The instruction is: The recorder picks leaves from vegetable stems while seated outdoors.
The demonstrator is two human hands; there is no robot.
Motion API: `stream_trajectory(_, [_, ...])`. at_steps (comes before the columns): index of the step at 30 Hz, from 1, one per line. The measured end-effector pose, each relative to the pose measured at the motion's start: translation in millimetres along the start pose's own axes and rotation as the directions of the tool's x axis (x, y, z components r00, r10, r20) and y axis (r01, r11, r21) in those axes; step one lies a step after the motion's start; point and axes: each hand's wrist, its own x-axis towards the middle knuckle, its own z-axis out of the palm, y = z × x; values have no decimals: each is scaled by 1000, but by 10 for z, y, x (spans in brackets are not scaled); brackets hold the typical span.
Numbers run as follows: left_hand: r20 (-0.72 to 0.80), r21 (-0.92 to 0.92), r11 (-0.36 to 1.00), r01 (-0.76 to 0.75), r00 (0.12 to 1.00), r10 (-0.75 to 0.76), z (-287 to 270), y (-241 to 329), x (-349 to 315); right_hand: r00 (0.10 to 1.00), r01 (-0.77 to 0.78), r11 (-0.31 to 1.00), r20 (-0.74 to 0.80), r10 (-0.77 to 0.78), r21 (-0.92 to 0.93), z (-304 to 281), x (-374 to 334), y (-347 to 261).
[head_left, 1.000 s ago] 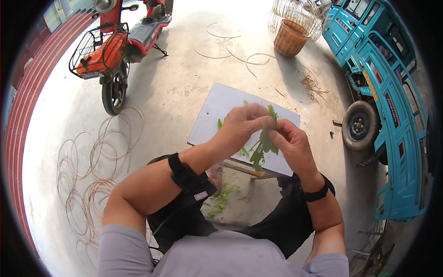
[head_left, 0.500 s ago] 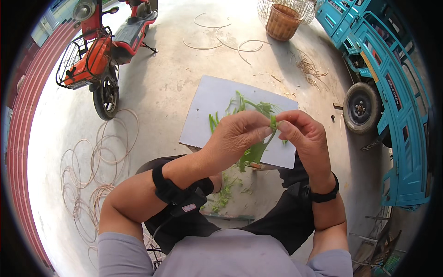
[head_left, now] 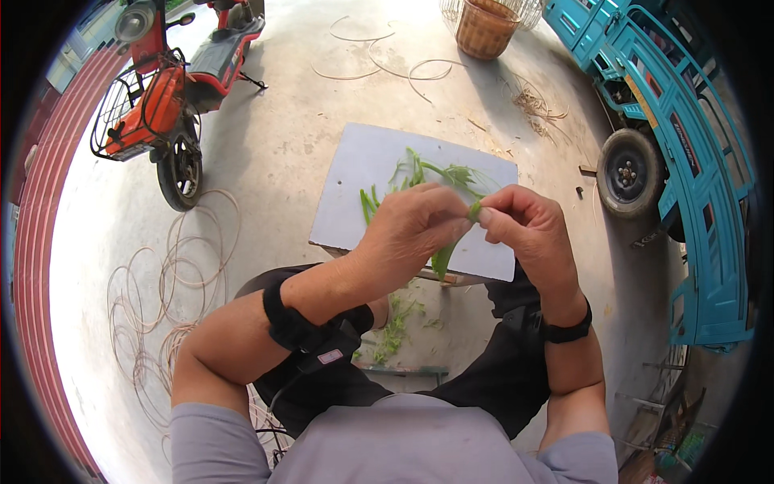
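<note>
Above a pale grey board (head_left: 339,181), my left hand (head_left: 421,222) pinches a green leafy vine shoot (head_left: 443,260) between thumb and fingers. The shoot's leaf hangs below that hand, over the board's near edge. Close on its right, my right hand (head_left: 532,230) is closed too, thumb and forefinger pinching the same shoot at its upper end. My fingers partly hide the stem between them. More leafy shoots with thin tendrils (head_left: 459,174) lie on the board beyond my hands. Short cut stems (head_left: 368,202) rest to the left of them.
Green peelings (head_left: 393,332) litter the floor between my feet. Coils of thin cane (head_left: 173,274) spread on the left, near a red scooter (head_left: 165,105). At the right stands a blue cargo vehicle (head_left: 673,129). A woven basket (head_left: 486,31) sits at the back.
The hanging leaf has swung and looks narrower, with less foliage below my left hand. My hands stay close together, shifted slightly. The whole view has tilted a little.
</note>
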Motion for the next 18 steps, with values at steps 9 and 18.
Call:
stream_trajectory(9, [38,138,984,-110,994,106,44,-1,27,999,-41,998,-11,42,39,-42,-74,6])
stream_trajectory(18, [-33,265,956,-127,990,140,141,118,44,999,-31,995,-30,34,91,-63,-60,-3])
